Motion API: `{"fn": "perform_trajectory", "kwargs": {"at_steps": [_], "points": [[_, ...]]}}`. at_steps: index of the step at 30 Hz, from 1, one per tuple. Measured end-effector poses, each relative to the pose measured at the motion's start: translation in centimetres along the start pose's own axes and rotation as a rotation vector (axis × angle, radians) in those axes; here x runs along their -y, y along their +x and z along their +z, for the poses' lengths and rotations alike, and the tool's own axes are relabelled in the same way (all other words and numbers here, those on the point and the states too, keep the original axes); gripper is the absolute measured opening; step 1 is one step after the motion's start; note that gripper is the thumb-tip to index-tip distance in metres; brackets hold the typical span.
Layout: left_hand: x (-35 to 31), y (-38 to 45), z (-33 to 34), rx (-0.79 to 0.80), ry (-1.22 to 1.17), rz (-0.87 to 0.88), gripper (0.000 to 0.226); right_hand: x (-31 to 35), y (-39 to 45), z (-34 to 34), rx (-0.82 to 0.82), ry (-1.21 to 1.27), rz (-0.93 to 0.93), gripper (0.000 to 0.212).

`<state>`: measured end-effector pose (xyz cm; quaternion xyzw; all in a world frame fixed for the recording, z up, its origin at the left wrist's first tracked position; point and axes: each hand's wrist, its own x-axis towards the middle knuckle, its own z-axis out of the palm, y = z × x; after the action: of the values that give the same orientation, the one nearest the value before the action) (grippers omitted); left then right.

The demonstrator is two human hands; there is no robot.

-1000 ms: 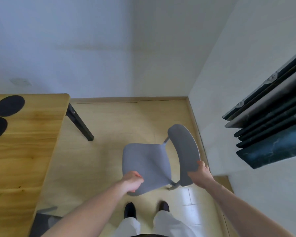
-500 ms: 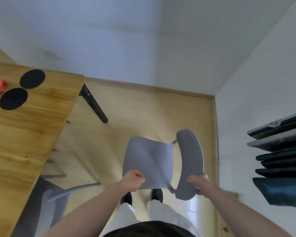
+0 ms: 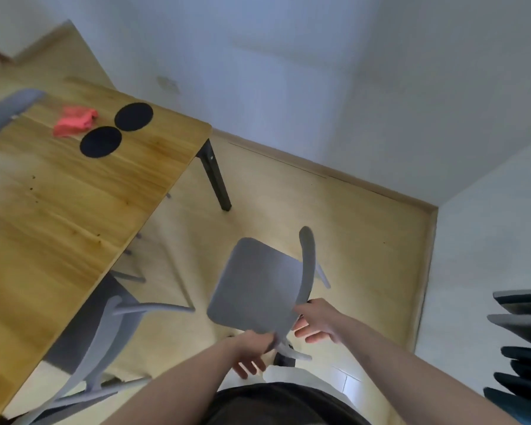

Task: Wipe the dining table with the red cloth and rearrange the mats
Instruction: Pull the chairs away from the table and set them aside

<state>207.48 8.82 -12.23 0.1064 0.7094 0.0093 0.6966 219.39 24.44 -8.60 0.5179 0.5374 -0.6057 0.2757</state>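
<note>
The red cloth (image 3: 74, 121) lies crumpled on the far part of the wooden dining table (image 3: 74, 210). Two round black mats (image 3: 134, 116) (image 3: 101, 141) lie just right of it, nearly touching each other. Both hands are off the table, at a grey chair (image 3: 258, 283) standing on the floor to its right. My left hand (image 3: 252, 351) is at the seat's near corner, fingers hanging loosely down. My right hand (image 3: 316, 320) is beside the lower end of the backrest with its fingers spread and the palm showing. The frame is blurred by motion.
A second grey chair (image 3: 104, 332) is tucked under the table's near right edge. Another chair's backrest (image 3: 6, 111) shows at the far left. A black table leg (image 3: 215, 176) stands at the far corner. Dark stacked panels (image 3: 525, 348) line the right wall.
My view has swung left, bringing the cloth and both mats into sight. Both hands gripped the grey chair before; now their fingers have loosened from it and the chair stands on the floor.
</note>
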Motion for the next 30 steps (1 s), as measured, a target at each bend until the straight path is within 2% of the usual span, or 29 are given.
{"fn": "perform_trajectory", "kwargs": {"at_steps": [3,6,11,14,18,21,23,25,30], "points": [[0.9,-0.5,-1.0,0.033,-0.239,-0.026,0.071,2.1,0.7,1.0,-0.01,-0.036,-0.021,0.036],[2.0,-0.2,-1.5,-0.019,-0.493,-0.013,0.049,3.6,1.3,1.2,-0.003,-0.129,-0.032,0.043],[3.3,-0.1,-1.7,-0.11,-0.851,0.001,0.018,5.5,3.0,1.6,-0.013,-0.234,-0.028,0.039],[3.7,-0.2,-2.7,-0.172,-0.975,-0.001,0.014,7.2,3.9,2.3,-0.035,-0.228,-0.041,0.036],[4.4,-0.4,-5.4,-0.231,-1.165,-0.013,0.019,10.1,4.5,3.7,-0.054,-0.146,-0.033,0.028],[5.9,-0.1,-9.4,-0.284,-1.267,-0.002,0.025,12.9,5.8,5.8,-0.077,-0.04,-0.01,0.018],[6.6,-0.2,-12.1,-0.317,-1.298,0.01,0.026,14.8,6.5,7.3,-0.09,0.049,0.005,0.027],[7.3,-0.5,-15.1,-0.357,-1.302,0.027,0.023,17.0,7.2,9.0,-0.09,0.121,0.019,0.033],[9.0,-1.4,-22.3,-0.408,-1.344,0.08,0.01,22.8,8.8,12.3,-0.093,0.24,0.049,0.03]]}}
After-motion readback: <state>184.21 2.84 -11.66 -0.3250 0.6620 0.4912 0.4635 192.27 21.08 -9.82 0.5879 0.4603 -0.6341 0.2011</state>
